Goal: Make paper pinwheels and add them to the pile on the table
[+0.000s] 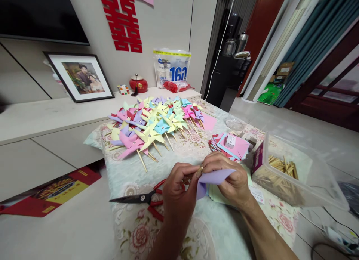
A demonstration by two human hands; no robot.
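Both my hands meet over the near part of the table. My left hand (178, 189) is closed in a pinch around a thin wooden stick (198, 173). My right hand (228, 178) is closed on a folded purple paper sheet (214, 178), its fingertips touching the stick's tip. Red-handled scissors (146, 200) lie flat just left of my left hand. A heap of finished paper pinwheels (155, 123) in pink, yellow, blue and purple covers the far part of the table.
A floral cloth covers the table (134, 230). A clear plastic box of wooden sticks (283, 174) stands at the right. A stack of coloured paper squares (231, 146) with a small box on top lies beyond my hands. A framed photo (81, 77) leans on the shelf.
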